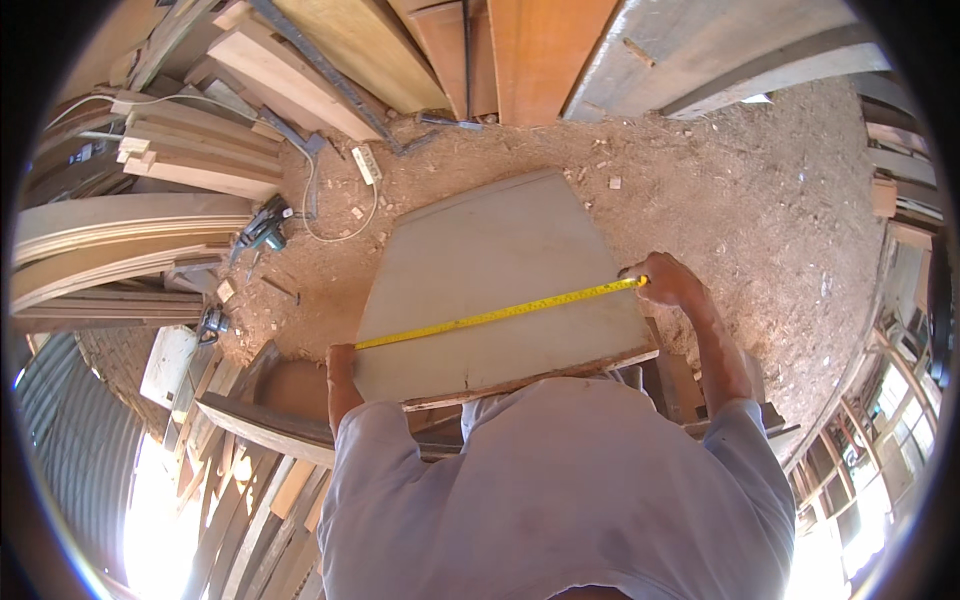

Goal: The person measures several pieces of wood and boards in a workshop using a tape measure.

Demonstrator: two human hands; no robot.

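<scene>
A wide grey board (480,255) lies in front of me, its near edge rough and close to my body. Across it, from edge to edge, stretches a yellow tape measure (500,313), slanting up slightly toward the right. My left hand (341,362) is closed at the board's left edge on one end of the tape. At the right edge my right hand (668,280) is closed round the tape's other end, where a small yellow and black part shows; the rest is hidden by the fingers.
Stacked planks (205,160) and an orange-brown board (545,55) line the far and left sides. A power tool (265,228), a white power strip (366,165) and its cord lie on the sawdust-covered floor (760,200). More timber (270,510) is piled at lower left.
</scene>
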